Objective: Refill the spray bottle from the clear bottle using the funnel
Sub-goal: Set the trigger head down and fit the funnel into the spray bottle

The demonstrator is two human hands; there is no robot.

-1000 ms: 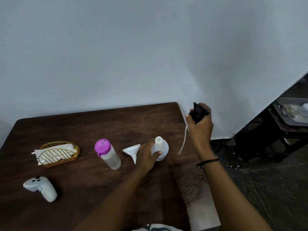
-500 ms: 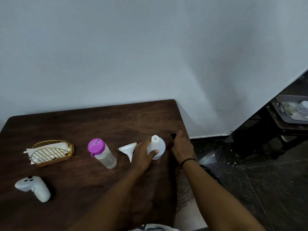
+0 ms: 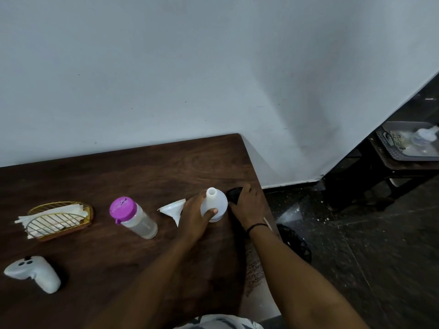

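Observation:
The white spray bottle (image 3: 215, 202) stands upright with its neck uncovered, near the table's right edge. My left hand (image 3: 196, 216) grips its body from the left. The black spray head (image 3: 234, 194) lies on the table just right of the bottle, and my right hand (image 3: 247, 204) rests on it; its thin dip tube (image 3: 268, 223) pokes out near my wrist. A white funnel (image 3: 174, 208) lies on its side left of my left hand. The clear bottle (image 3: 135, 218) with a pink cap stands further left, tilted in this wide view.
A dark wooden table (image 3: 118, 176) against a white wall. A gold wire napkin holder (image 3: 58, 220) sits at the left, a white controller (image 3: 33, 273) at the near left. Right of the table edge lie dark floor and a low stand with a tray (image 3: 408, 143).
My right hand, which held the black spray head up in the air with its tube dangling, has come down and laid it on the table beside the bottle. My left hand has kept hold of the bottle.

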